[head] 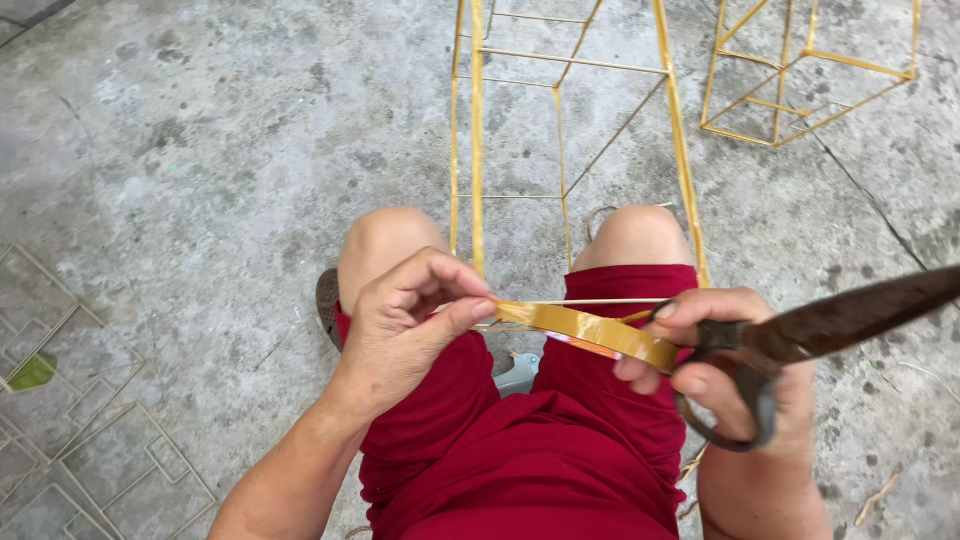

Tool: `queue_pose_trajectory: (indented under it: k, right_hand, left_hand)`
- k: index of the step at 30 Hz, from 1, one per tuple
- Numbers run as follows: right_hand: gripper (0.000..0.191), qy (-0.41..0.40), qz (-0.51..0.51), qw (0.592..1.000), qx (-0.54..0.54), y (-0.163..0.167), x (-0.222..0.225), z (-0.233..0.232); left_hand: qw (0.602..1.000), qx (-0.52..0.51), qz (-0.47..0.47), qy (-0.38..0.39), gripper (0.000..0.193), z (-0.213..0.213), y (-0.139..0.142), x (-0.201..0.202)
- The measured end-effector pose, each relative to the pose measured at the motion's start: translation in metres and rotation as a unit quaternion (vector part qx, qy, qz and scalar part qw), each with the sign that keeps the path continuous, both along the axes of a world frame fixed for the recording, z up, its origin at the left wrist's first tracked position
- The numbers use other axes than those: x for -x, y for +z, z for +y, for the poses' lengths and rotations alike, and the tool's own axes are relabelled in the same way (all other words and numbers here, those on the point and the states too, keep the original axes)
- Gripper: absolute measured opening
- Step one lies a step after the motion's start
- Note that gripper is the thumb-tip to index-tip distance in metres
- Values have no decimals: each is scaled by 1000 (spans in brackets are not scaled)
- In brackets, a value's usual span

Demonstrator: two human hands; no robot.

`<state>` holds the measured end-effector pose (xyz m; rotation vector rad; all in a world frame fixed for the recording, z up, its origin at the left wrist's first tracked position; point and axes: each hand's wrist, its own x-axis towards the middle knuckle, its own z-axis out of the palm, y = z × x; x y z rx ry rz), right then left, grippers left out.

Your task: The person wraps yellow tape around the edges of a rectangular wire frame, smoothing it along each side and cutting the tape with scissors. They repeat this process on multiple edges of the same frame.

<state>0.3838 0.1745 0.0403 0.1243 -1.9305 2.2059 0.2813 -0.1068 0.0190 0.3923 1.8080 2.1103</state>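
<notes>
My left hand pinches the end of a strip of yellow tape against a thin stick of a bamboo frame that stands between my knees. My right hand holds large dark scissors, blades pointing right, and also grips the other end of the tape with an orange-edged roll partly hidden under the fingers. The tape stretches taut between both hands above my red shorts.
A second small frame of yellow sticks lies on the concrete floor at upper right. Thin wire or stick shapes lie on the floor at lower left, with a green leaf. A pale object shows between my legs.
</notes>
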Motion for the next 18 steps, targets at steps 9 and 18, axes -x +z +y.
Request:
queue_pose_trajectory:
  k: [9, 18]
  right_hand:
    - [53, -56, 49, 977, -200, -4, -28, 138]
    - [49, -62, 84, 979, -175, -59, -25, 163]
  left_hand:
    - [996, 61, -32, 54, 19, -6, -3, -13]
    - [985, 156, 30, 74, 17, 8, 11, -16]
